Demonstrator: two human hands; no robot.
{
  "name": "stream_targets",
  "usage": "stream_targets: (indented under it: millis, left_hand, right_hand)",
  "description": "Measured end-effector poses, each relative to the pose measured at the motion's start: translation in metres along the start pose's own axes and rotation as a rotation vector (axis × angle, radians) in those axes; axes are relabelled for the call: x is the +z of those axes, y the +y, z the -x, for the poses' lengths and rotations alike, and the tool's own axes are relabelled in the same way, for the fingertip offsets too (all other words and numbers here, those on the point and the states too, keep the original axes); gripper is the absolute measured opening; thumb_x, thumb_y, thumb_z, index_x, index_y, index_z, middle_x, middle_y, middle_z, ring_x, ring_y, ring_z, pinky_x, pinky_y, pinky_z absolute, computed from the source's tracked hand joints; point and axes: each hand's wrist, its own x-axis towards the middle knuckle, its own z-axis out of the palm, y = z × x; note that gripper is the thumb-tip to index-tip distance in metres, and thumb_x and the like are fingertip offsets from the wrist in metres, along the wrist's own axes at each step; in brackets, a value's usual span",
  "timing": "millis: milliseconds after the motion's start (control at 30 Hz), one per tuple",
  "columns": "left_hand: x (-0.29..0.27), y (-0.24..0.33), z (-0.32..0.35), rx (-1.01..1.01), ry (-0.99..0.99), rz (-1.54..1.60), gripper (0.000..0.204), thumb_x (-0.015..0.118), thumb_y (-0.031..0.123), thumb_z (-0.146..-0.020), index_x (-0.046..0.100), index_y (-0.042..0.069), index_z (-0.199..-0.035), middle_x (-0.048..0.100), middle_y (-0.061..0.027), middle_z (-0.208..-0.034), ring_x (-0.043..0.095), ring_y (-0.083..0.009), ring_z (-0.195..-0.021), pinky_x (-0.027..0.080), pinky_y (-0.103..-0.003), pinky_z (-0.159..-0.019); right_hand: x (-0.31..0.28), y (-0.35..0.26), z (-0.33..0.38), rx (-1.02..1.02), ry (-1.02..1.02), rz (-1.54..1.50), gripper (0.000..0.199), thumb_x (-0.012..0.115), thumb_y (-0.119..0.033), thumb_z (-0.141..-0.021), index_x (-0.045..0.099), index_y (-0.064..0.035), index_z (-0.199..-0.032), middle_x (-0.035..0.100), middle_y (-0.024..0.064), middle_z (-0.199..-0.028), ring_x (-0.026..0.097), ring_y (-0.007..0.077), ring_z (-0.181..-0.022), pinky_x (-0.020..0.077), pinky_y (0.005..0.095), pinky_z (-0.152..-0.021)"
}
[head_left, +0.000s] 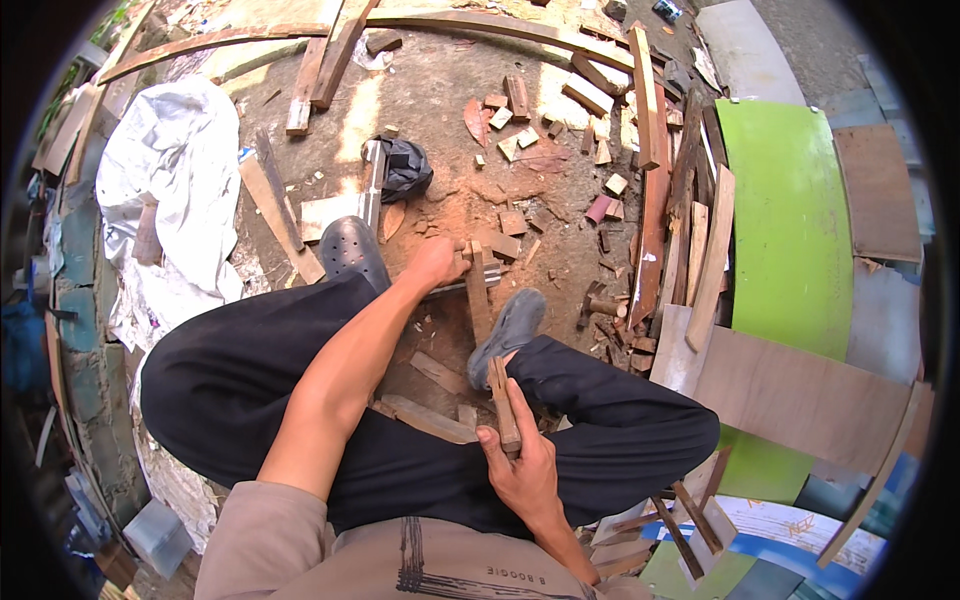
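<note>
My left hand (437,263) reaches out between my feet, its fingers curled closed against the upper end of a narrow wooden strip (479,300). The strip slants toward my right shoe (508,335). Beside it lies a metal-edged piece (491,275), partly hidden, whose kind I cannot make out. Closer to my body, my right hand (525,473) grips a short wooden piece (504,408) near my right thigh. That piece points away from me, and its far end is split into two prongs. Thumb and fingers lie along its sides.
Wood offcuts (512,222) and sawdust litter the ground ahead. A hammer (597,303) lies right of my foot, near long planks (690,240) and a green panel (785,200). A black bag (405,168) sits beyond my left shoe (352,250); white sacking (170,190) lies left.
</note>
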Motion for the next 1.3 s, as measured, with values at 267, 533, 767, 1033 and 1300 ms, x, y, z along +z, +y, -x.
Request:
stream_targets:
  millis: [267, 533, 767, 1033, 1300]
  left_hand:
    - [0.015, 0.001, -0.001, -0.01, 0.127, -0.042, 0.036, 0.079, 0.033, -0.079, 0.076, 0.011, -0.107, 0.073, -0.0218, -0.096, 0.07, -0.0397, -0.096, 0.056, -0.05, -0.084]
    - [0.015, 0.011, -0.006, -0.022, 0.129, -0.026, 0.036, 0.078, 0.034, -0.08, 0.075, 0.008, -0.105, 0.073, -0.0223, -0.1, 0.07, -0.0396, -0.097, 0.056, -0.05, -0.084]
    - [0.006, 0.013, -0.001, -0.065, 0.061, -0.077, 0.041, 0.077, 0.034, -0.081, 0.074, 0.012, -0.115, 0.074, -0.019, -0.103, 0.07, -0.0373, -0.101, 0.054, -0.049, -0.087]
    - [-0.001, 0.011, -0.012, -0.041, -0.022, -0.155, 0.038, 0.073, 0.035, -0.086, 0.074, 0.016, -0.118, 0.075, -0.0175, -0.105, 0.07, -0.036, -0.104, 0.054, -0.047, -0.091]
    - [0.006, 0.003, -0.014, -0.039, 0.034, -0.203, 0.037, 0.073, 0.038, -0.086, 0.075, 0.011, -0.112, 0.074, -0.0212, -0.102, 0.07, -0.0388, -0.099, 0.055, -0.05, -0.086]
  right_hand:
    - [-0.01, -0.03, -0.024, 0.046, 0.025, 0.054, 0.057, 0.066, -0.021, -0.1, 0.045, 0.0046, -0.146, 0.071, 0.0247, -0.112, 0.073, 0.0264, -0.094, 0.0547, 0.0338, -0.082]
    - [-0.02, -0.017, -0.024, 0.027, 0.054, 0.013, 0.057, 0.066, -0.02, -0.099, 0.045, 0.0021, -0.148, 0.071, 0.0272, -0.113, 0.074, 0.0313, -0.099, 0.0553, 0.0361, -0.084]
    - [-0.024, -0.019, -0.026, 0.054, 0.024, 0.014, 0.057, 0.066, -0.018, -0.099, 0.045, 0.0035, -0.147, 0.07, 0.0297, -0.113, 0.073, 0.0367, -0.102, 0.0546, 0.0369, -0.085]
    - [-0.014, 0.019, -0.084, 0.042, 0.031, -0.028, 0.054, 0.065, -0.019, -0.098, 0.048, 0.0029, -0.144, 0.07, 0.0315, -0.106, 0.071, 0.0424, -0.098, 0.0547, 0.0412, -0.084]
    - [-0.011, 0.004, -0.098, 0.16, -0.032, -0.023, 0.052, 0.063, -0.018, -0.097, 0.049, 0.0022, -0.143, 0.069, 0.0318, -0.101, 0.069, 0.0454, -0.095, 0.0546, 0.0425, -0.082]
